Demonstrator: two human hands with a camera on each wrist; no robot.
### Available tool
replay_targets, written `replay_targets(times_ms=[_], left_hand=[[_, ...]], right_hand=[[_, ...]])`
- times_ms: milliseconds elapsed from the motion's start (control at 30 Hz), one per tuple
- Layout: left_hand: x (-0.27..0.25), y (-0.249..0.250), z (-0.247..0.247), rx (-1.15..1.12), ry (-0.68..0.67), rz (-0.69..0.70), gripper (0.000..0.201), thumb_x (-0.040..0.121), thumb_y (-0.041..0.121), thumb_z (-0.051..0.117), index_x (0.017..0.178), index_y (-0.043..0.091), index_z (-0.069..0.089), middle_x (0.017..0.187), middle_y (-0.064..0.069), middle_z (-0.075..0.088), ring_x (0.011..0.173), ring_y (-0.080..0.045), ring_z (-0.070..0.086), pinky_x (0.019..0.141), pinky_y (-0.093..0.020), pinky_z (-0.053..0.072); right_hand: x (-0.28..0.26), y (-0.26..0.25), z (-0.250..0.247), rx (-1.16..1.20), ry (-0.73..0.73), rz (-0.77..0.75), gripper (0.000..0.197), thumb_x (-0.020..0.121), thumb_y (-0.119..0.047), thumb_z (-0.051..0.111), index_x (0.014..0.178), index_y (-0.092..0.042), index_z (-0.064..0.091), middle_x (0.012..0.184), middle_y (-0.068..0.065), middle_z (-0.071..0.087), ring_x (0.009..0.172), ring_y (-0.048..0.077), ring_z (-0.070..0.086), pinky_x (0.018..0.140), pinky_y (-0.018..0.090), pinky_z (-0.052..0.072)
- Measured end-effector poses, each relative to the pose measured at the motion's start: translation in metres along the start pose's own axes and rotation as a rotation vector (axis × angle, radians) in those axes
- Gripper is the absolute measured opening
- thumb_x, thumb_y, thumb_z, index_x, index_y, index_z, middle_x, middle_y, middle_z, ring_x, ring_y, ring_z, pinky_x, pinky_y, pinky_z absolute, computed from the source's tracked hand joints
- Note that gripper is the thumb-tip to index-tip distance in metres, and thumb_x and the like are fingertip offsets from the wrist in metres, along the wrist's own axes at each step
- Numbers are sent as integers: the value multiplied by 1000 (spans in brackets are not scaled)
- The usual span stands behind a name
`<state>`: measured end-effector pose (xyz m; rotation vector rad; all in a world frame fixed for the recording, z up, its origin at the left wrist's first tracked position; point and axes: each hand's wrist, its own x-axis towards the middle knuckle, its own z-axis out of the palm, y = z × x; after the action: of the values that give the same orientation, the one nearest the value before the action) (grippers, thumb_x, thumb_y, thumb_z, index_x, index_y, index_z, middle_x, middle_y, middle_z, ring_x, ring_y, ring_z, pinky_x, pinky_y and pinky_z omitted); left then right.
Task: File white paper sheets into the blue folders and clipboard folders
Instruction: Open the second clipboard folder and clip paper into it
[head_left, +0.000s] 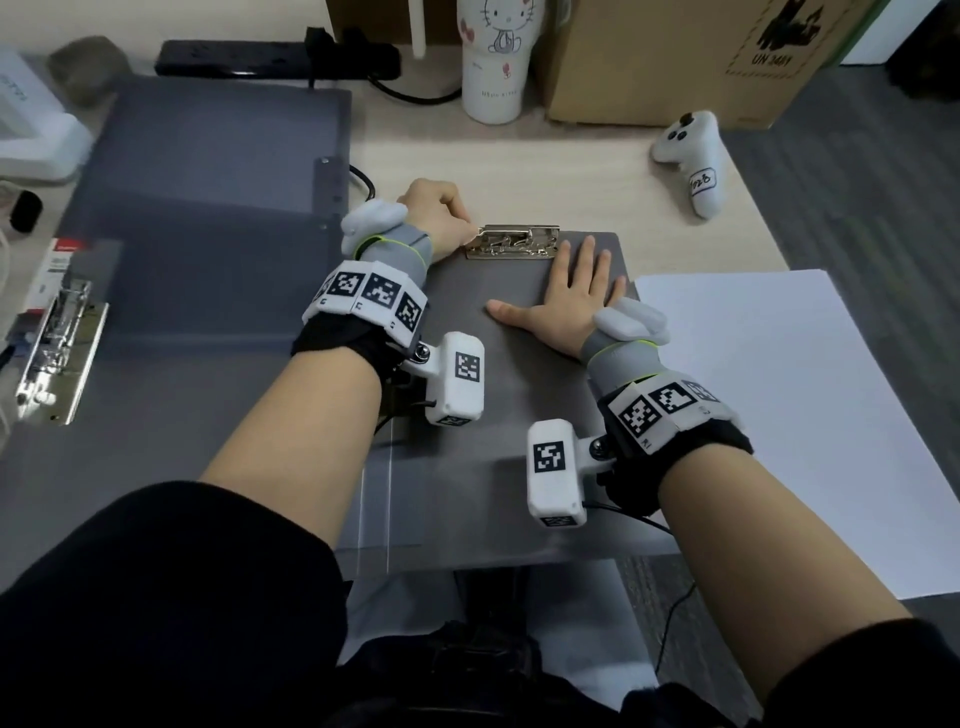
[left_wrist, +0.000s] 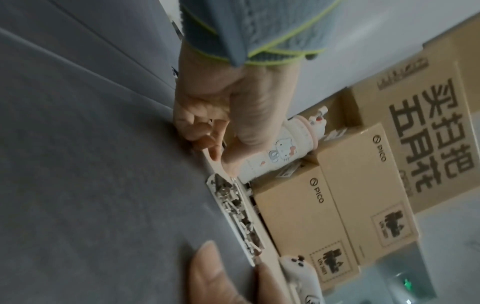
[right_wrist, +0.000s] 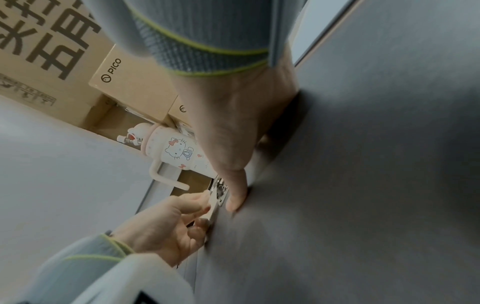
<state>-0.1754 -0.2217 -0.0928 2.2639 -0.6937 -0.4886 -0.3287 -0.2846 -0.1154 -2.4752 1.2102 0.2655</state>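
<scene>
Step in hand, by the look of it: opening the clip on the clipboard folder (head_left: 524, 395), centre of frame on the desk (head_left: 597, 176), ahead of loading paper. Left hand (head_left: 434, 208) at the clip's left end, fingers curled and pinching the lever of the metal clip (head_left: 514, 241); seen also in left wrist view, fingertips (left_wrist: 207, 142) on the thin tab just above the clip (left_wrist: 233, 209). Clip lying low, not visibly raised yet. Right hand (head_left: 566, 301) spread flat, fingers apart, pressing the board just below and right of the clip, prob. to stop it sliding. No sheet under the clip as far as can be told.

White paper sheets (head_left: 779, 395) stacked at right of frame, touching or just beside the board's right edge; untouched.

Second folder (head_left: 208, 208) lying open at upper left, its clip (head_left: 57, 353) at far left.

Next move likely calls for: lever lifted w/ left hand, right hand freed to fetch a sheet, top edge slid under the jaw, squared to the board, lever let down.
</scene>
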Motion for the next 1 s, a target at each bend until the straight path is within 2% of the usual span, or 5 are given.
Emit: replay_targets(times_ms=[267,333,467,600,1000], left_hand=[[-9,34,0,-133,51,284,24,74,19,72,57,27,57,73,1,70,71,-13,66,76,-26,53],[-17,40,3,-180,-23,363,4,81,14,66,81,17,70,95,-7,73,79,-10,66,85,-24,52],[-21,43,14,81,-341,479,40,95,5,42,133,15,51,144,-3,47,138,-19,37,118,-33,21],[-24,48,26,364,-402,391,53,94,9,37,141,34,34,154,11,27,148,-11,5,115,-58,-9],[-29,50,36,504,-388,362,56,92,19,35,144,36,25,153,15,29,147,-9,1,115,-56,-10]], right_hand=[[-1,-1,-1,-8,4,-4,117,72,-80,47,151,-15,-10,158,8,-20,146,27,-20,117,48,-11],[-1,-1,-2,-12,2,-6,116,72,-80,47,150,-15,-11,158,8,-21,146,27,-20,117,49,-11],[-3,-2,-2,-20,3,-8,115,73,-79,45,150,-14,-10,158,9,-21,146,27,-20,117,49,-11],[-3,-2,-2,-21,4,-13,115,73,-80,45,150,-15,-11,158,8,-20,146,27,-20,116,48,-11],[-3,0,-4,-5,-14,-24,116,74,-78,47,150,-13,-13,158,9,-20,146,28,-20,117,48,-10]])
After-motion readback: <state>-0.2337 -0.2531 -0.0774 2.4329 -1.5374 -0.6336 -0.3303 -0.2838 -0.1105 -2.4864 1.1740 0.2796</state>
